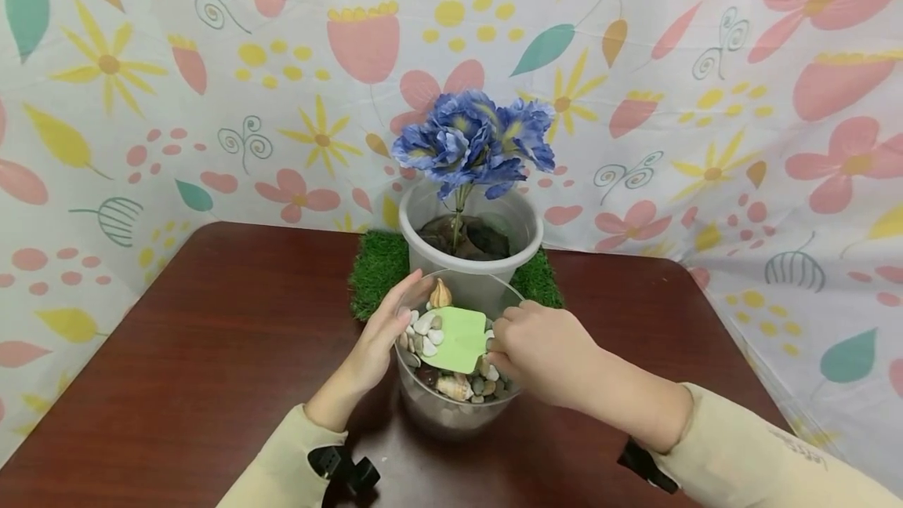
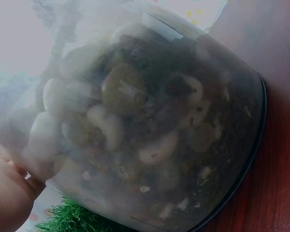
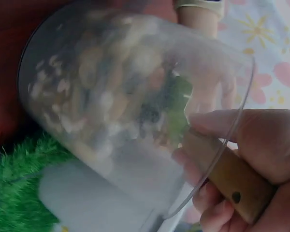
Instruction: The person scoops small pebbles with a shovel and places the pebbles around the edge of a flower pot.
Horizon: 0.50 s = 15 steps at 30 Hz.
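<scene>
A clear container (image 1: 440,406) filled with pebbles, white stones and shells stands on the table. My left hand (image 1: 374,335) rests against its left side, the fingers fairly straight along the outer wall. With my right hand (image 1: 543,351) I grip the wooden handle (image 3: 232,179) of a small shovel, at the container's right rim. Its light green blade (image 1: 458,339) lies over the stones inside the container. A yellowish spiral shell (image 1: 440,294) sits at the back among them, and a larger shell (image 1: 454,387) at the front. The left wrist view is hazy through the container wall (image 2: 150,111).
Just behind the container, a grey-white pot (image 1: 471,261) holds blue flowers (image 1: 473,139) and dark soil-like filling. It stands on a green artificial grass mat (image 1: 381,273). The dark red-brown table (image 1: 212,351) reaches back to a flower-patterned cloth (image 1: 282,100).
</scene>
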{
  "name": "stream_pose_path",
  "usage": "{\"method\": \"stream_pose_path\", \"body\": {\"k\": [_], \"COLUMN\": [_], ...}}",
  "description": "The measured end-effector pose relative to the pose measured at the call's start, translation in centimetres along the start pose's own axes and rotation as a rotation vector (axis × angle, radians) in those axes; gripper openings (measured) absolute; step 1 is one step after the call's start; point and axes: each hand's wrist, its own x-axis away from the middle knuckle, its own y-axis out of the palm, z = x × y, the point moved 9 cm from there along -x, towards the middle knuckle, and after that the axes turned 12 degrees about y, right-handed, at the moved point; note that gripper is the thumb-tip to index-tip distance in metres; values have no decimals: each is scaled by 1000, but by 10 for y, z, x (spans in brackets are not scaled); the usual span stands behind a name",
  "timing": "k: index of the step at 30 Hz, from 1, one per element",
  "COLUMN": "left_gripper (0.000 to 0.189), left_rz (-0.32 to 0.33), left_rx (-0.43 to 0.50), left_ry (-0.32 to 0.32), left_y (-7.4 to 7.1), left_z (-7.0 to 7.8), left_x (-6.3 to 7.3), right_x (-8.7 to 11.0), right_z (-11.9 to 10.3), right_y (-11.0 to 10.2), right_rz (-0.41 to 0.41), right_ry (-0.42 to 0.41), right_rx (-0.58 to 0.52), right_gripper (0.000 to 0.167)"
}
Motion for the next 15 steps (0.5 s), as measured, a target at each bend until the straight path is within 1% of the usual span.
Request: {"method": "stream_pose_path", "body": {"k": [2,5,6,8,9,11,13,15], "left_gripper": [52,52,52,52,52,52,52,51], "left_rz": [3,8,6,1,-4,-12,-15,-15], "left_rx": [-5,-9,-10,-9,-9,-14,-16,-19], "left_ry": [-1,-14,-16,-24,-26,-19,-6,15], "left_y": [-2,-4,-4,-3,-2,-1,-1,-2], "left_z": [-1,-3,-3,-5,-5,-5,-4,-3], "left_x": [1,3,4,5,5,4,2,-1], "right_x": [-4,-9,-9,-8,-7,-4,-1,2], "right_z": [3,11,13,15,15,13,8,1], "right_y": [4,12,14,15,14,10,4,-2], "right_rz": [-57,-166,-193,-223,-222,-184,-103,1], "right_ry": [28,84,93,102,100,77,36,-13], "right_rx": [-65,-177,-205,-235,-231,-192,-122,-42], "right_gripper": [35,42,43,43,43,38,33,28]}}
